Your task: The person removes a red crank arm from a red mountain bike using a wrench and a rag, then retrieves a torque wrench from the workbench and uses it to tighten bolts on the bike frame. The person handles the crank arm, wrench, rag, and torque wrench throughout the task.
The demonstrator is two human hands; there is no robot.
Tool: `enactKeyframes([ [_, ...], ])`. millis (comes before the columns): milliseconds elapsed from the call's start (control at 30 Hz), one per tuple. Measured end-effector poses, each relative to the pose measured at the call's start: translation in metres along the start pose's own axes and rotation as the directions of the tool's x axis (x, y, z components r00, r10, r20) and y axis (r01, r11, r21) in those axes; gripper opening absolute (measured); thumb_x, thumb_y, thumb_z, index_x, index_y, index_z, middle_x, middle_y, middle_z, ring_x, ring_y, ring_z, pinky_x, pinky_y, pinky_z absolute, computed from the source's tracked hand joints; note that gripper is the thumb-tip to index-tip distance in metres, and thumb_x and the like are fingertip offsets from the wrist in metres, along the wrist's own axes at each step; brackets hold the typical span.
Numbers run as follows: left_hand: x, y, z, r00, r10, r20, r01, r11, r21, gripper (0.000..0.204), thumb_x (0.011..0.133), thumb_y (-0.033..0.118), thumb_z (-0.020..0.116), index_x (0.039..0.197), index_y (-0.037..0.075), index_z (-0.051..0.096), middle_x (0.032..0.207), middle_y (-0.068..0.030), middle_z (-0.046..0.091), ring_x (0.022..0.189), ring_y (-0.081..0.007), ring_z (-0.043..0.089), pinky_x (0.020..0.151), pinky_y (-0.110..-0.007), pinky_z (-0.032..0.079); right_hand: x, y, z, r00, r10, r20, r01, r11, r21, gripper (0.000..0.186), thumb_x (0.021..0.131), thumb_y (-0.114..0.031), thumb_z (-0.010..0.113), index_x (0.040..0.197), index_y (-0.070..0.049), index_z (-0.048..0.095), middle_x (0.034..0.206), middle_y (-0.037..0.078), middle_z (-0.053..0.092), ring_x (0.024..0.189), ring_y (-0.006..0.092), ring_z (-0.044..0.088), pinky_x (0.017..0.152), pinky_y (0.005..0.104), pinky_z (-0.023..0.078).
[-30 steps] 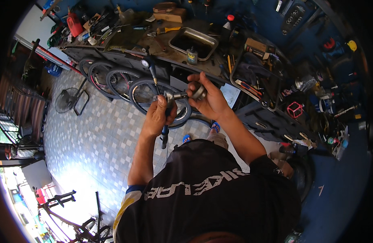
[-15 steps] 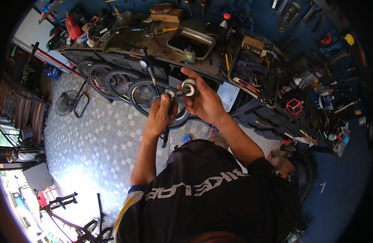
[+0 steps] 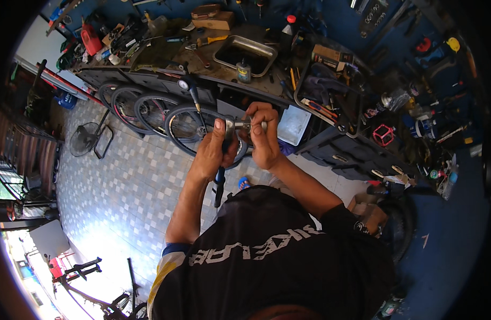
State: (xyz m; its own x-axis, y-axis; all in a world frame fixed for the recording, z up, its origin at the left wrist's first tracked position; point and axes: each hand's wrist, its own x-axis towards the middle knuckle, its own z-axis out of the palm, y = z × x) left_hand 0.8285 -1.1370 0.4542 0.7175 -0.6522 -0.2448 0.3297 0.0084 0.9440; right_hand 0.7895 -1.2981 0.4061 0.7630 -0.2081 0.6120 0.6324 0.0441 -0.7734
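Observation:
In front of my chest, my left hand (image 3: 207, 156) is closed round a ratchet wrench (image 3: 230, 128). Its silver head sticks out above my thumb, and its blue and black handle (image 3: 219, 184) hangs down below my fist. My right hand (image 3: 266, 141) is bent round a silver metal socket (image 3: 264, 126) at the wrench's drive end. Fingers hide most of the socket, so how far it sits on the drive cannot be seen.
A cluttered workbench runs ahead, with a metal tray (image 3: 272, 65), a small bottle (image 3: 244, 72) and a tool tray (image 3: 301, 88). Bicycle wheels (image 3: 173, 128) and a gauge with a hose (image 3: 184, 85) stand before it. A bicycle frame (image 3: 80, 293) is at lower left.
My right fingers have curled round the socket, whose round open face showed before. The wrench head has turned upward slightly, and the view has shifted a little.

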Motion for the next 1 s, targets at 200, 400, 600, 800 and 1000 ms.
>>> enactKeyframes([
  [200, -0.009, 0.006, 0.004, 0.999, 0.008, 0.035, -0.007, 1.0, -0.023, 0.075, 0.104, 0.073, 0.024, 0.072, 0.009, 0.046, 0.056, 0.0008, 0.037, 0.044, -0.0088, 0.032, 0.042, -0.025, 0.026, -0.004, -0.006, 0.007, 0.999, -0.041, -0.009, 0.041, 0.999, 0.006, 0.026, 0.107, -0.032, 0.045, 0.115, -0.008, 0.039, 0.12, 0.015, 0.041, 0.09, 0.0135, 0.042, 0.082, 0.0302, 0.042],
  [400, -0.02, 0.006, -0.002, 0.988, -0.083, 0.128, 0.082, 0.997, 0.014, 0.077, 0.103, 0.075, 0.027, 0.077, 0.007, 0.051, 0.055, -0.0009, 0.041, 0.043, -0.0107, 0.034, 0.042, -0.027, 0.026, -0.009, -0.012, 0.012, 0.977, -0.209, 0.038, 0.212, 0.967, -0.142, 0.028, 0.1, -0.022, 0.054, 0.118, -0.002, 0.046, 0.119, 0.02, 0.044, 0.101, 0.0207, 0.045, 0.094, 0.0371, 0.039],
  [600, 0.006, 0.002, -0.01, 0.999, -0.034, -0.038, 0.024, 0.971, -0.238, 0.081, 0.1, 0.078, 0.027, 0.07, 0.006, 0.049, 0.053, -0.0005, 0.039, 0.04, -0.0091, 0.031, 0.038, -0.026, 0.024, 0.022, -0.03, 0.01, 0.979, 0.112, 0.169, -0.074, 0.973, -0.217, 0.113, 0.08, -0.05, 0.082, 0.159, -0.005, 0.015, 0.139, 0.018, 0.038, 0.112, 0.0226, 0.051, 0.091, 0.0394, 0.047],
  [800, -0.006, 0.001, -0.051, 0.968, 0.229, 0.1, -0.15, 0.853, -0.499, 0.086, 0.094, 0.086, 0.021, 0.061, 0.01, 0.041, 0.048, 0.0007, 0.032, 0.037, -0.0107, 0.028, 0.038, -0.027, 0.021, 0.017, -0.022, -0.01, 0.927, 0.311, 0.209, -0.279, 0.945, -0.17, 0.135, 0.073, -0.065, 0.084, 0.166, -0.009, 0.004, 0.147, 0.02, 0.038, 0.113, 0.0258, 0.058, 0.095, 0.0397, 0.047],
  [1000, -0.049, -0.021, -0.059, 0.811, 0.582, 0.066, -0.328, 0.546, -0.771, 0.088, 0.082, 0.098, 0.023, 0.057, 0.015, 0.039, 0.047, 0.0025, 0.033, 0.04, -0.0105, 0.031, 0.043, -0.028, 0.025, -0.024, 0.006, 0.006, 0.436, 0.512, 0.74, -0.238, 0.859, -0.454, 0.101, 0.08, -0.05, 0.086, 0.155, -0.002, 0.039, 0.114, 0.017, 0.063, 0.107, 0.0238, 0.064, 0.096, 0.037, 0.05],
])
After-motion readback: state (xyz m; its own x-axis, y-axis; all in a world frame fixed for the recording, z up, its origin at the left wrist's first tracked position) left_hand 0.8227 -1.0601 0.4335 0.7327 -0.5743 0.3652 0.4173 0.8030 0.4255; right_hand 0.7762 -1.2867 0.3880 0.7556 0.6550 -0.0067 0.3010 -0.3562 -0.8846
